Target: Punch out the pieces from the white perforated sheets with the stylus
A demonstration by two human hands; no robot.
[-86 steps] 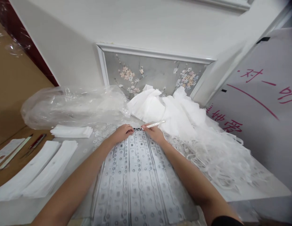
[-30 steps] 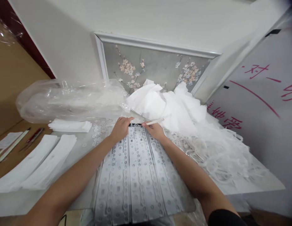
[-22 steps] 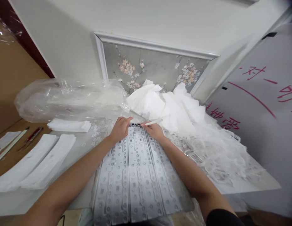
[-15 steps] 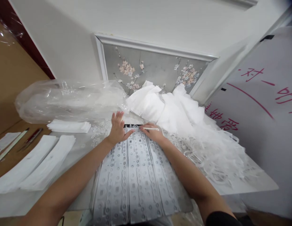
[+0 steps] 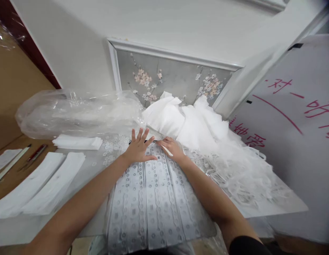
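My left hand [image 5: 139,147] is spread with its fingers apart over the far end of a patterned grey-white sheet [image 5: 159,198], partly covering a thin black strip [image 5: 130,142]. Beside it on the right, my right hand [image 5: 171,148] has its fingers closed around a thin white stick [image 5: 167,151] that slants across the hand. The right fingertips are at the right end of the black strip. Small clear rings [image 5: 111,148] lie scattered left of my left hand.
White soft cloth pieces [image 5: 193,124] with a tangle of white loops [image 5: 241,180] are heaped at the right. A clear plastic bag [image 5: 79,113] lies back left. White strips [image 5: 55,184], a red-handled tool [image 5: 37,153] and a ruler-like strip [image 5: 11,164] are on the left.
My left hand has moved slightly right and spread its fingers wider, covering more of the black strip. The white stick in my right hand has turned from nearly level to slanting.
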